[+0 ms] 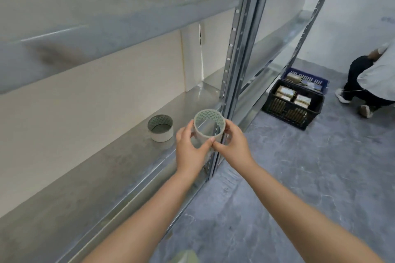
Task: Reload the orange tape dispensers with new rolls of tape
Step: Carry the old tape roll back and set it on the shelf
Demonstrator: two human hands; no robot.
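Observation:
I hold a roll of tape [208,116], a pale ring with a green patterned inner core, between both hands at the front edge of a metal shelf [106,168]. My left hand [191,148] grips its left and lower side, and my right hand [233,145] grips its right side. A second roll of tape [160,128], white outside with the same green core, stands upright on the shelf to the left of my hands. No orange tape dispenser is in view.
A steel upright [233,66] of the racking stands just behind my hands. On the grey floor to the right sit a black crate [293,103] and a blue crate [305,80] with packed goods. A person [372,79] crouches at the far right.

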